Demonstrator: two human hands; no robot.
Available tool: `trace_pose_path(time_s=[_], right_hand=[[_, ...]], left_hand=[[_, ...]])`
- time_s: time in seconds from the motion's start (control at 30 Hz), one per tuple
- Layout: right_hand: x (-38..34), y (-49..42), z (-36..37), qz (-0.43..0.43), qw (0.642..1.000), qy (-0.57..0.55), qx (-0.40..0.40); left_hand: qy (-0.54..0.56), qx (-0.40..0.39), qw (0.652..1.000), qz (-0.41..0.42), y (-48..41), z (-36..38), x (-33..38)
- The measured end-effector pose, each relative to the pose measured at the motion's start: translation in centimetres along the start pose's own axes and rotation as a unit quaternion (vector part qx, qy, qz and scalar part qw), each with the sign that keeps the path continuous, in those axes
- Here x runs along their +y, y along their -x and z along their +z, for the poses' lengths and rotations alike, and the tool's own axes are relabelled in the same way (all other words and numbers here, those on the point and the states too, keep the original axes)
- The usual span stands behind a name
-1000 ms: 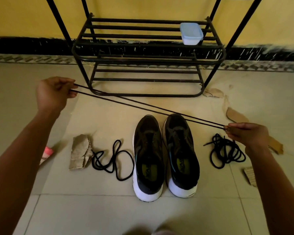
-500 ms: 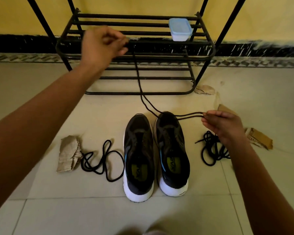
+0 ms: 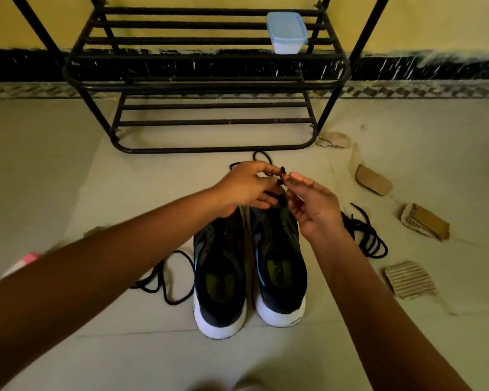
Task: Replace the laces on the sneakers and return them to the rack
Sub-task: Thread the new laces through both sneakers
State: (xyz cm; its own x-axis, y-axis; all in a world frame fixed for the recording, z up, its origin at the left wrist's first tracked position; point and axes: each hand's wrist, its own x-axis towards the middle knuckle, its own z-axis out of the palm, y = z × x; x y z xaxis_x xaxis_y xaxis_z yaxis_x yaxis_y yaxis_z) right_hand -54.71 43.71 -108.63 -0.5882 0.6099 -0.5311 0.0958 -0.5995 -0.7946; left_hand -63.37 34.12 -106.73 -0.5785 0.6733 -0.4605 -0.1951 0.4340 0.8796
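Black lace (image 3: 281, 170), ends btw. fingers (image 3: 297, 178)

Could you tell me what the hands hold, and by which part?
The left hand and right hand both pinch a black lace, apparently near its ends.

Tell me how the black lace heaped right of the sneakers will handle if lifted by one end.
The heaped lace lies in loose overlapping coils, so it is probably floppy and would trail, not lift whole. Its loops cross, so it may tangle. It looks thin, likely very light.
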Motion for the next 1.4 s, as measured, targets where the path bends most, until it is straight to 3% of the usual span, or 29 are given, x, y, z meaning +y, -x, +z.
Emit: trace_pose_path(time_s=[0.1, 0.23, 0.37, 0.53, 0.7, 0.83, 1.1, 1.4], right_hand=[[0.8, 0.0, 0.1, 0.013, 1.0, 0.0, -0.008], [1.2, -0.2, 0.0, 0.01, 1.0, 0.007, -0.007], [1.8, -1.2, -1.8, -0.094, 0.985, 0.129, 0.062], [4.6, -1.9, -3.1, -0.104, 0.936, 0.336, 0.004], [5.4, -1.5, -2.7, -0.179, 0.857, 0.482, -0.04], [5.0, -1.8, -2.2, -0.201, 0.822, 0.529, -0.062], [5.0, -2.5, -1.9, -0.128, 0.864, 0.484, -0.048], [5.4, -3.1, -2.0, -0.097, 0.885, 0.451, -0.058]], left_hand=[[0.144, 0.044, 0.988, -0.016, -0.3, 0.0, -1.2], [0.155, 0.096, 0.983, 0.01, -0.7, -0.5, -2.4], [0.043, 0.129, 0.989, 0.05, -1.4, -1.5, -4.3], [-0.162, 0.161, 0.971, 0.076, -1.9, -2.0, -6.2], [-0.182, 0.152, 0.967, 0.097, -2.2, -1.4, -6.8], [-0.218, 0.137, 0.96, 0.114, -2.3, -1.0, -7.0], [-0.328, 0.11, 0.922, 0.176, -2.5, -1.3, -7.3], [-0.309, 0.097, 0.928, 0.183, -2.5, -0.8, -7.4]])
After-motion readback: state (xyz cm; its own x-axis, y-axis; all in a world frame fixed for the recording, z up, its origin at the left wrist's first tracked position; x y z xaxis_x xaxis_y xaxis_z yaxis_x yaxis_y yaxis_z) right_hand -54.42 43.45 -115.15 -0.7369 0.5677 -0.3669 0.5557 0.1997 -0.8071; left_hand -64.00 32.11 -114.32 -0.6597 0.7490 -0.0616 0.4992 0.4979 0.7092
